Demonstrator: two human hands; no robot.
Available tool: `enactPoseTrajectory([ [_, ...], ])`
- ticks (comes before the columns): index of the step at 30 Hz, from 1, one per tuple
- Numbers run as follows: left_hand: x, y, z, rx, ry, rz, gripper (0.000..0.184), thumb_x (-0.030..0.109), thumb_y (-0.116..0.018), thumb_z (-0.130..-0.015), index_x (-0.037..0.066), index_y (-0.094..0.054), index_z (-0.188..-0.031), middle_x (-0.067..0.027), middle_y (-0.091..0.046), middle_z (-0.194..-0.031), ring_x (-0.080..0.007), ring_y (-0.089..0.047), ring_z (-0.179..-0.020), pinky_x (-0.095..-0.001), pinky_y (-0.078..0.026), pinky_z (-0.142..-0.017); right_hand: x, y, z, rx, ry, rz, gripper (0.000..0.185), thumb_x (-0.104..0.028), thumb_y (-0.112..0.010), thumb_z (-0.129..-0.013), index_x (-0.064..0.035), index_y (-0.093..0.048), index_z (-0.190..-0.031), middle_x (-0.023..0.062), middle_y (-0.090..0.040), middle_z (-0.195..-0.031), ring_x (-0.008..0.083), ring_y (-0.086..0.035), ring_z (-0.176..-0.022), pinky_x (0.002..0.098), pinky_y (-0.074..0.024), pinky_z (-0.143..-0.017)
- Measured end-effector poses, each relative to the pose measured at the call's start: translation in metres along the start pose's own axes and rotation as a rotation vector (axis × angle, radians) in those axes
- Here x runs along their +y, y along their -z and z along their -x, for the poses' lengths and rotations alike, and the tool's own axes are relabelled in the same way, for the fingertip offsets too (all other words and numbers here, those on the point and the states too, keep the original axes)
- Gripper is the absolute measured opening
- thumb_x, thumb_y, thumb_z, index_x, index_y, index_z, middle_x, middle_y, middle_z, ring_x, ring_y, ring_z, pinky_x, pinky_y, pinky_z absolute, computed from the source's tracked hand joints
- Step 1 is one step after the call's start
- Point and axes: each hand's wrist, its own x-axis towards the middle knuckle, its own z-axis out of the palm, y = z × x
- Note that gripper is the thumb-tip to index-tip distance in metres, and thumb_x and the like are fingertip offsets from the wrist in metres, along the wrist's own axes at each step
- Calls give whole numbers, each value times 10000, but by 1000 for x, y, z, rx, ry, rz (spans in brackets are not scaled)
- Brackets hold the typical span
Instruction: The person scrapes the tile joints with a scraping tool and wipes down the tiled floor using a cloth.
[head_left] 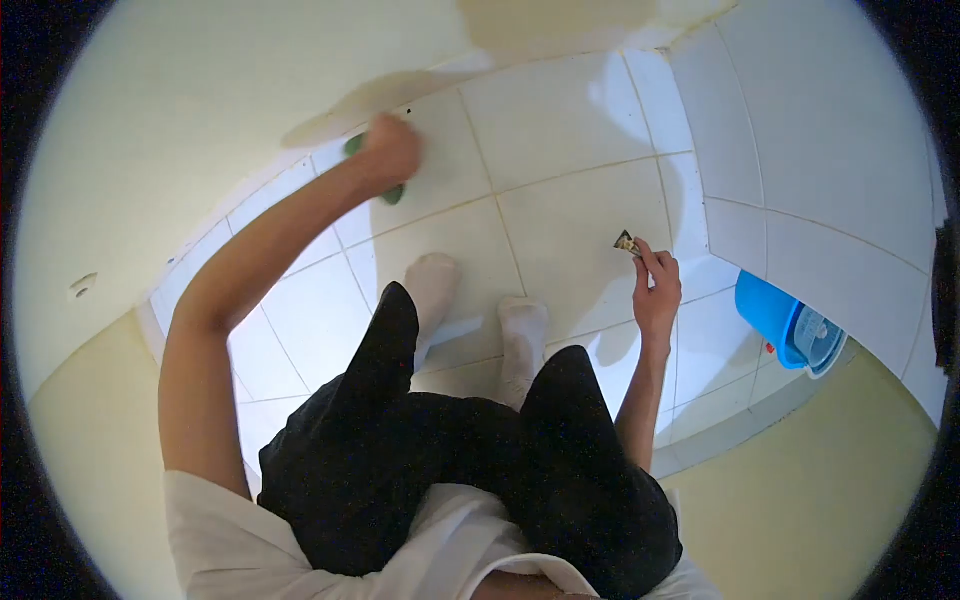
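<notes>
On the left, my left hand (pixel 393 150) is closed over a green object (pixel 392 194) low over the white floor tiles (pixel 560 220), near the foot of the wall. Motion blurs this hand, and most of the green thing is hidden under it. To the right, my right hand (pixel 657 283) pinches a small scraper-like tool (pixel 627 242) between thumb and fingers. Its dark, flared end points up and left, just above the tiles. My feet in white socks rest on the floor between the two hands.
Blue plastic containers (pixel 765 310) stand at the right by the tiled wall (pixel 830 150), with a small red item beside them. A pale wall (pixel 240 90) runs along the upper left. A raised grey ledge (pixel 725 438) curves along the lower right.
</notes>
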Motion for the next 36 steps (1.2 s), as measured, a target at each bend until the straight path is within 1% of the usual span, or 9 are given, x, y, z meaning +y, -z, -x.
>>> enactPoseTrajectory([
  [4, -34, -78, 135, -12, 387, 170, 293, 331, -607, -810, 90, -760, -871, -148, -746, -932, -297, -735, -868, -429, -563, -746, -4, -2, -5, -71, -100, -91, 324, -99, -656, -935, -166, -689, -1251, 89, -585, -845, 256, -585, -758, 376, -489, -674],
  [8, -24, -132, 268, -279, 787, 435, 277, 249, -543, -836, 54, -719, -925, -171, -715, -1052, -349, -683, -1026, -500, -538, -880, 0, -10, -5, -89, 19, -188, 316, -110, -637, -954, -87, -663, -1267, 116, -589, -827, 260, -588, -709, 375, -475, -631],
  [10, 0, -145, 310, -300, 857, 619, 301, 254, -535, -858, 75, -717, -1019, -170, -708, -1073, -360, -667, -1062, -492, -536, -899, 17, -14, -8, -78, 97, -208, 317, -113, -630, -960, -46, -651, -1268, 133, -597, -823, 263, -591, -703, 371, -472, -629],
  [13, 44, -168, 349, -213, 1003, 749, 392, 281, -540, -895, 102, -673, -1217, -179, -679, -1182, -369, -640, -1116, -491, -506, -963, 30, -17, -10, -163, 12, -292, 319, -108, -619, -964, -19, -648, -1269, 162, -654, -869, 251, -636, -742, 368, -497, -668],
  [19, 147, -196, 393, -98, 1326, 908, 408, 292, -575, -899, 146, -648, -1273, -148, -665, -1241, -363, -633, -1138, -472, -500, -965, 51, -49, -9, -267, -42, -581, 302, -123, -628, -966, 47, -670, -1212, 197, -732, -1014, 198, -693, -856, 326, -534, -779],
  [27, 250, -182, 417, 31, 1500, 953, 391, 201, -620, -866, 168, -653, -1254, -123, -675, -1178, -352, -636, -1106, -468, -507, -924, 57, -61, -18, -530, 16, -589, 206, -172, -699, -930, 31, -699, -962, 129, -710, -792, 137, -640, -696, 293, -510, -643],
  [30, 254, -211, 409, 164, 1462, 958, 390, 192, -617, -864, 170, -645, -1253, -115, -667, -1169, -353, -634, -1097, -465, -512, -913, 51, -64, -25, -575, 10, -568, 184, -168, -711, -919, 14, -688, -943, 116, -699, -772, 127, -624, -674, 288, -494, -610],
  [33, 245, -206, 392, 212, 1458, 947, 418, 174, -619, -857, 181, -621, -1274, -101, -653, -1187, -351, -637, -1084, -464, -524, -889, 40, -66, -25, -545, 17, -539, 172, -132, -695, -932, 19, -654, -1004, 12, -622, -735, 66, -525, -664, 242, -424, -586],
  [36, 233, -194, 373, 297, 1420, 963, 460, 159, -622, -848, 187, -593, -1306, -91, -644, -1218, -346, -637, -1093, -467, -532, -880, 37, -64, -26, -497, -24, -575, 183, -115, -687, -933, 2, -635, -1064, 12, -589, -718, 77, -518, -643, 239, -431, -586],
])
